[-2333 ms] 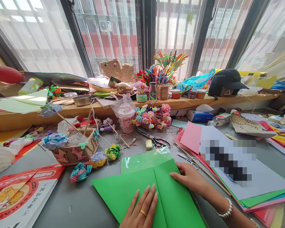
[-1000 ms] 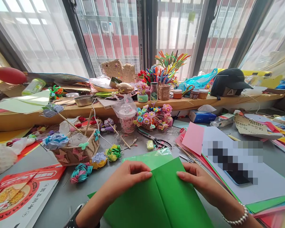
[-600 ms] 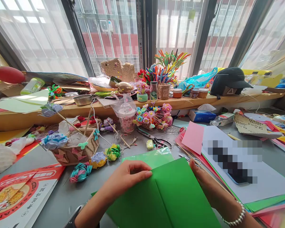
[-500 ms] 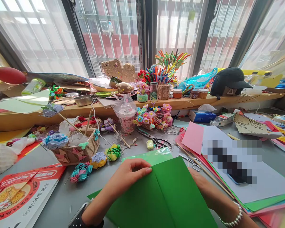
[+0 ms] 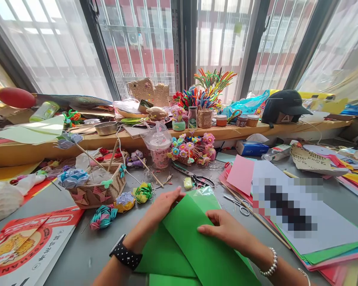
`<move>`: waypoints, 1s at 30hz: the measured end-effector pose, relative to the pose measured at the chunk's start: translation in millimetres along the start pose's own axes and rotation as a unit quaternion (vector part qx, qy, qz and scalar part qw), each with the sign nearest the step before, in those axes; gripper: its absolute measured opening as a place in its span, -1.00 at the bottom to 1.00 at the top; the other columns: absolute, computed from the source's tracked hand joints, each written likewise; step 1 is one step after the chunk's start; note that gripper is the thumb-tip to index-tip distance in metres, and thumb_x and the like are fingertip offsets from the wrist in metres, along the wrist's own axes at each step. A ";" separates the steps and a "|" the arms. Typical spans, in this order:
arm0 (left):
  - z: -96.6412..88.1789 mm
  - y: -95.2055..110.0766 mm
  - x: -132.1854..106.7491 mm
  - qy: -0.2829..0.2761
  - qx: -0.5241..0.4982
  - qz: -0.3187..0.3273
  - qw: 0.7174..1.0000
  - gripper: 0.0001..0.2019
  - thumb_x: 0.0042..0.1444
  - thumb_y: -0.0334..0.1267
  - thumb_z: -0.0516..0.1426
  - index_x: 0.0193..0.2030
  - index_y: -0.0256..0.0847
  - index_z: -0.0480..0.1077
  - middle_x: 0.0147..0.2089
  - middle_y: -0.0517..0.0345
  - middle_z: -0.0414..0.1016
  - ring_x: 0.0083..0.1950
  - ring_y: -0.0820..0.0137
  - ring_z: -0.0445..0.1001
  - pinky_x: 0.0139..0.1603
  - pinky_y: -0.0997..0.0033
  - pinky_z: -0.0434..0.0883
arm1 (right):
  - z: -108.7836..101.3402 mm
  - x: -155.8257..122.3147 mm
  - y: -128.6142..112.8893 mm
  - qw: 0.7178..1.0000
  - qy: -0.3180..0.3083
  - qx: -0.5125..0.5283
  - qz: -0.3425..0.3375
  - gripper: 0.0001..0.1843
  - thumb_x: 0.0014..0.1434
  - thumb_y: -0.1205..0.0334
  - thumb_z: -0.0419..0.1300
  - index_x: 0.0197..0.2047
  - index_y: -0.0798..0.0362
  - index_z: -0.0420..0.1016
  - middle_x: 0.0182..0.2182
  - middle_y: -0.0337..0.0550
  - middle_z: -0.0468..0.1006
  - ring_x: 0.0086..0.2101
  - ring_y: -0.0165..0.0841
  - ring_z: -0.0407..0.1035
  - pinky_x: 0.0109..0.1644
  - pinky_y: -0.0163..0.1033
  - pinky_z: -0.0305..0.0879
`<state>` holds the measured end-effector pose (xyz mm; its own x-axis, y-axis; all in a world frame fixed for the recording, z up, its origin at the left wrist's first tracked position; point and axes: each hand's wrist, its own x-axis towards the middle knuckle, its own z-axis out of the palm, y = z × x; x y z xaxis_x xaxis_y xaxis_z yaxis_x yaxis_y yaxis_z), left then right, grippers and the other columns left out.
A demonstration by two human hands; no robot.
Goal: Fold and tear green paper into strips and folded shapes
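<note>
**A:** Where's the sheet right now?

**B:** Flat in front of me. The bright green paper sheet (image 5: 191, 238) lies on the grey tabletop (image 5: 77, 254), with one big flap folded over on a slant. My left hand (image 5: 162, 206) is laid open along the flap's upper left edge, fingers straight, gripping nothing. My right hand (image 5: 223, 230) rests on top with its fingertips (image 5: 203, 228) pressing the flap down, nothing pinched.

**A:** How does it handle?

**B:** Light and thin, I reckon, and a bit springy, so a flap like this wants to lift unless it's held. It's smooth too, so it could skate on the table. Any crease is there for good, so I'd take it flat-fingered by the edges and corners, with my palms off the middle.

**A:** Anything crowding you?

**B:** Small silver scissors (image 5: 240, 204) and a thin wooden stick (image 5: 256, 216), just right of the sheet and apart from it.
</note>
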<state>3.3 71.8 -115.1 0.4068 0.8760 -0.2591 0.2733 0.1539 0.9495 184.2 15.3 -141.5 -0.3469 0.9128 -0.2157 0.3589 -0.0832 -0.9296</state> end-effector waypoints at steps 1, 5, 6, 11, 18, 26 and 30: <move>-1.6 1.5 -1.1 -0.014 0.001 -0.007 1.000 -0.51 -0.04 0.13 -0.04 -0.36 -0.29 0.45 -0.47 0.12 0.48 -0.40 0.34 0.41 -0.37 0.43 0.29 | -0.4 1.1 -0.2 0.999 0.023 -0.027 0.000 -0.67 -0.08 0.07 0.18 -0.63 0.09 0.16 -0.68 -0.40 0.05 -0.61 -0.54 -0.04 -0.61 -0.40 -0.13; -6.3 1.3 0.2 -0.031 0.022 -0.013 0.999 -0.66 -0.22 0.01 0.19 -0.50 -0.29 0.41 -0.54 0.23 0.43 -0.47 0.43 0.35 -0.44 0.50 0.23 | -5.3 1.6 -1.4 0.998 0.018 -0.052 -0.007 -0.56 -0.07 0.06 0.16 -0.68 0.06 -0.02 -0.68 -0.41 -0.07 -0.62 -0.54 -0.15 -0.61 -0.37 -0.24; -7.1 0.1 1.5 -0.028 0.026 -0.011 0.999 -0.68 -0.25 -0.02 0.21 -0.52 -0.29 0.40 -0.55 0.26 0.41 -0.48 0.44 0.33 -0.44 0.51 0.22 | -7.3 1.3 -1.6 0.999 0.003 -0.041 -0.007 -0.56 -0.04 0.01 0.13 -0.67 0.06 -0.02 -0.68 -0.41 -0.07 -0.62 -0.54 -0.16 -0.61 -0.37 -0.24; -10.5 0.1 3.5 -0.022 0.042 -0.005 0.999 -0.68 -0.23 -0.01 0.19 -0.51 -0.29 0.39 -0.55 0.28 0.38 -0.48 0.46 0.31 -0.44 0.52 0.20 | -18.0 1.6 0.6 0.999 -0.029 -0.029 -0.002 -0.52 -0.04 -0.12 0.08 -0.69 0.09 0.11 -0.71 -0.41 -0.05 -0.64 -0.55 -0.15 -0.60 -0.36 -0.25; -11.1 13.5 -2.6 -0.029 0.105 0.000 0.994 -0.69 -0.27 -0.06 0.21 -0.45 -0.30 0.44 -0.59 0.29 0.33 -0.50 0.48 0.26 -0.52 0.55 0.13 | -19.8 8.3 1.7 0.997 -0.022 -0.068 -0.007 -0.66 -0.12 0.05 0.20 -0.68 0.14 0.27 -0.73 -0.39 0.10 -0.65 -0.56 -0.07 -0.61 -0.38 -0.20; -29.9 9.4 -9.8 -0.031 0.172 0.020 0.984 -0.72 -0.16 -0.10 0.14 -0.43 -0.32 0.43 -0.51 0.21 0.41 -0.45 0.46 0.30 -0.47 0.55 0.18 | -40.8 -1.2 -1.5 0.996 -0.027 -0.086 0.007 -0.75 -0.15 0.10 0.22 -0.58 0.15 0.46 -0.69 -0.32 0.33 -0.61 -0.52 0.11 -0.57 -0.40 -0.04; -23.5 20.0 -13.4 -0.102 0.221 0.030 0.969 -0.81 -0.19 -0.20 0.17 -0.43 -0.24 0.50 -0.48 0.22 0.48 -0.41 0.43 0.34 -0.40 0.54 0.21 | -39.8 -2.7 -7.6 0.994 -0.026 -0.111 0.004 -0.81 -0.18 0.16 0.25 -0.59 0.15 0.49 -0.69 -0.31 0.36 -0.62 -0.51 0.12 -0.58 -0.40 -0.05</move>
<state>-17.1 73.9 -88.5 0.5850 0.7620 -0.2777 0.5724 -0.1453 0.8070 216.9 29.4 -121.9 -0.3855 0.8900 -0.2434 0.5416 0.0047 -0.8406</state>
